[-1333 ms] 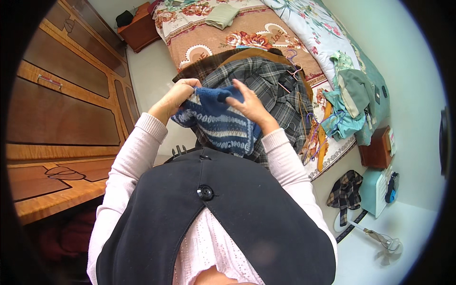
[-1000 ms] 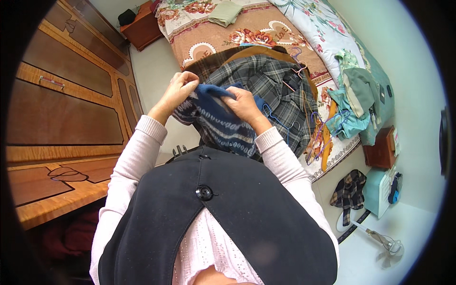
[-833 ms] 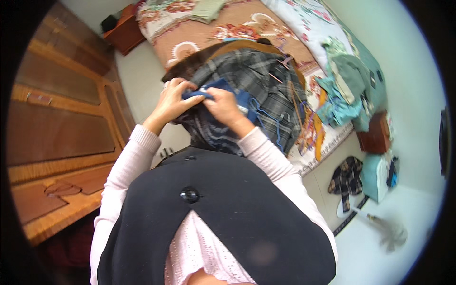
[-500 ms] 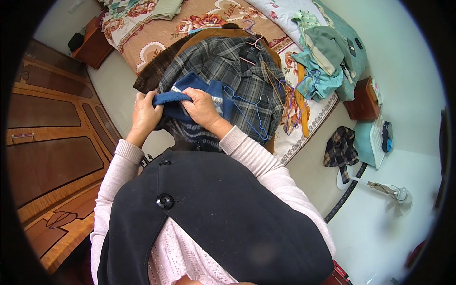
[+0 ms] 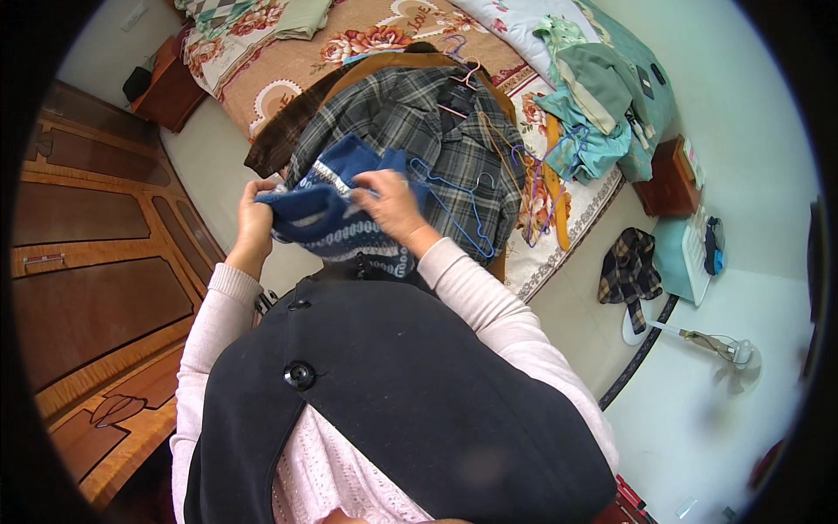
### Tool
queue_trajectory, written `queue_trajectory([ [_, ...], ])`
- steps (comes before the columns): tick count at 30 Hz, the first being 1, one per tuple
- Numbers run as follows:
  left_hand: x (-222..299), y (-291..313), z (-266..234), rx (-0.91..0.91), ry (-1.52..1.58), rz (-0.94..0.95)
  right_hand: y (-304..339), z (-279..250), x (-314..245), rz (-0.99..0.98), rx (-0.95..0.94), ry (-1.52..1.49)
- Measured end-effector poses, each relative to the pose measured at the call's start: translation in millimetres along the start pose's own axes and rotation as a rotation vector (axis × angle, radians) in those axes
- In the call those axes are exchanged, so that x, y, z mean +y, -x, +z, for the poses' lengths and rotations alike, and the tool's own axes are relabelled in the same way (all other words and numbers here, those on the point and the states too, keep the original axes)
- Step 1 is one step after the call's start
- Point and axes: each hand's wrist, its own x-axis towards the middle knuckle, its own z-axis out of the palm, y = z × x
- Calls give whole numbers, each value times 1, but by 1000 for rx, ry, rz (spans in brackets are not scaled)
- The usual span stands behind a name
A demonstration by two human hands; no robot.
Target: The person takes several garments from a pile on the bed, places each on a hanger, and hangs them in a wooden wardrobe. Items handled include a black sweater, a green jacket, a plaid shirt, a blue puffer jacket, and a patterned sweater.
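A blue knitted sweater (image 5: 358, 233) with white and dark patterned bands hangs in front of me, over the near edge of a pile of clothes. My left hand (image 5: 255, 220) is closed on the sweater's plain blue edge at its left end. That edge sags in a loose fold toward the middle. Over the sweater's right part is my right hand (image 5: 393, 208), slightly blurred, its thumb and fingers apart with no cloth visibly gripped. Beneath lies a grey plaid jacket (image 5: 375, 109), a pink hanger (image 5: 471, 74) at its collar. A blue hanger (image 5: 454, 205) rests on the jacket.
Purple hangers (image 5: 541, 188) and a wooden hanger (image 5: 555, 210) lie on the flowered bed (image 5: 349, 22). Teal and green clothes (image 5: 594, 131) are heaped at right. Wooden wardrobe doors (image 5: 96, 288) stand at left; a white fan (image 5: 733, 354) and a plaid cloth (image 5: 627, 271) are at lower right.
My right hand has come off the sweater's edge and shifted right. My left hand moved slightly left and down with the edge, which now sags open, showing more of the patterned bands.
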Motion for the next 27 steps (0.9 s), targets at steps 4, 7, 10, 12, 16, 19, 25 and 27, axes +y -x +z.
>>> queue_trajectory([
  [4, 27, 15, -2, 17, 74, -110, 54, -44, 103, 674, 219, 727],
  [7, 34, 20, -7, -69, 91, -98, 100, -66, 147, 975, 157, 853],
  [10, 45, 22, -10, -120, 159, -46, 119, -71, 161, 1064, 50, 850],
  [12, 59, 24, -14, -129, 246, -48, 118, -66, 160, 1001, -16, 877],
  [16, 72, 0, -36, -54, 442, 164, 125, -65, 176, 781, 9, 709],
  [19, 114, 5, -46, -47, 550, 424, 120, -60, 155, 668, 40, -50],
  [25, 157, 37, -43, 67, 543, 505, 85, -67, 26, 724, -56, -1067],
  [27, 150, 36, -41, 86, 470, 512, 78, -65, -6, 656, -105, -1146],
])
